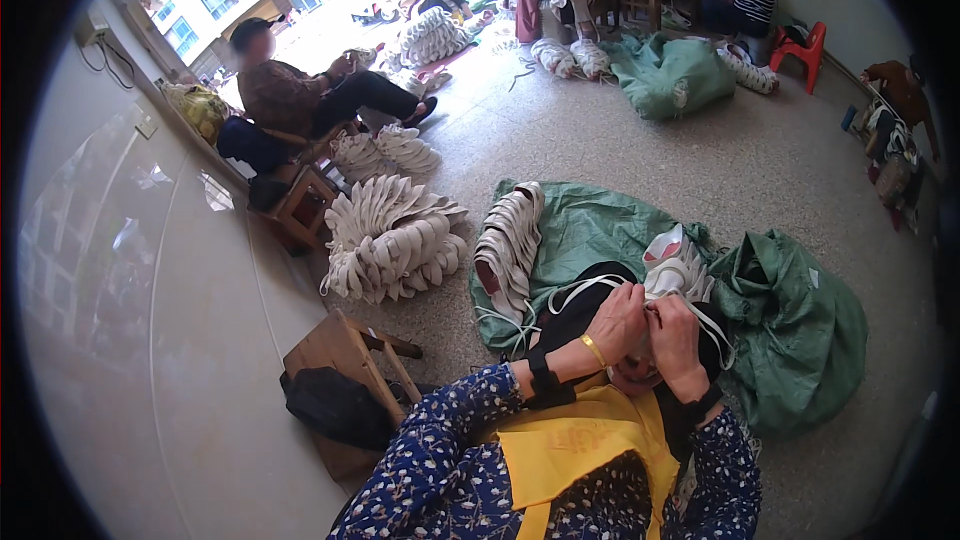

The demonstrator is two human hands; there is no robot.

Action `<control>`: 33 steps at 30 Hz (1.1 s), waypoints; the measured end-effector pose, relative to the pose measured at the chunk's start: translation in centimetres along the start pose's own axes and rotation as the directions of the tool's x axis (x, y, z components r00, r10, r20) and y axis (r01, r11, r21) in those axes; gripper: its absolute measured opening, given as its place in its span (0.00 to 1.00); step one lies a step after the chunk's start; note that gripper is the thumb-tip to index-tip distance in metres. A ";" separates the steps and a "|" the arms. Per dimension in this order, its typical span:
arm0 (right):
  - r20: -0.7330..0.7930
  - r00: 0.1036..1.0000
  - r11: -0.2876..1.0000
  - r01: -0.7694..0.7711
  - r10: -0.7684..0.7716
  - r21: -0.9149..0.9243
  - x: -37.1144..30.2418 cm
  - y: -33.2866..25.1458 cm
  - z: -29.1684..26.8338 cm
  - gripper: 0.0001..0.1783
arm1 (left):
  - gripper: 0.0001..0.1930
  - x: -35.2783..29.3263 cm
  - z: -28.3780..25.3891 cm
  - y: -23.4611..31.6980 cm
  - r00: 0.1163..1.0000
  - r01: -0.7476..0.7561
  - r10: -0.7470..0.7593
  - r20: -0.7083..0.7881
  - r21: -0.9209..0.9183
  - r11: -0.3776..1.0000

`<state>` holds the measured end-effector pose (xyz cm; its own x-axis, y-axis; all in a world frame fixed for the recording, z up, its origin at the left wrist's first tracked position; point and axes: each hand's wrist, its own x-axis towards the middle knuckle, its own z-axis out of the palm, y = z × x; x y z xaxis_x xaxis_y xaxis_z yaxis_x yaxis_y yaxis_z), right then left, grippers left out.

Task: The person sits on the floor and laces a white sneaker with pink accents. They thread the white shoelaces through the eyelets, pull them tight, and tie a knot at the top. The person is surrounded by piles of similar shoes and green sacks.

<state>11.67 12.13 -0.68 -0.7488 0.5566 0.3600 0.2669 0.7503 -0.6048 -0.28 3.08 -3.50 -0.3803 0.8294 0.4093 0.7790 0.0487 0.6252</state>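
Over my lap, my left hand (620,318) and my right hand (675,336) meet with closed, pinching fingers. A white shoelace (575,290) runs out from my left fingers, and another length of lace (718,338) hangs beside my right hand. Below them lies a pale shoe upper (640,352), mostly covered by my hands. Just beyond my hands is a cluster of white shoe uppers (675,265) with pinkish insides. Farther left, a nested row of white uppers (508,245) rests on a green sack (590,225).
A bunched green sack (800,340) stands at my right. To the left are a heap of white uppers (392,240) and a wooden stool (345,360) with a black bag (340,408). Several people sit farther back, near another green sack (670,75) and a red plastic stool (802,58).
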 end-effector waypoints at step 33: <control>0.063 0.996 0.993 0.062 -0.055 -0.103 0.5 -0.7 -0.2 0.04 | 0.11 -0.1 0.0 0.3 0.997 -0.020 0.015 -0.079 -0.071 0.997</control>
<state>11.24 11.98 0.10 -0.7993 0.4906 0.3471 0.2813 0.8159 -0.5052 -0.03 3.05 -3.34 -0.4070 0.7834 0.4697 0.7494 -0.0076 0.6621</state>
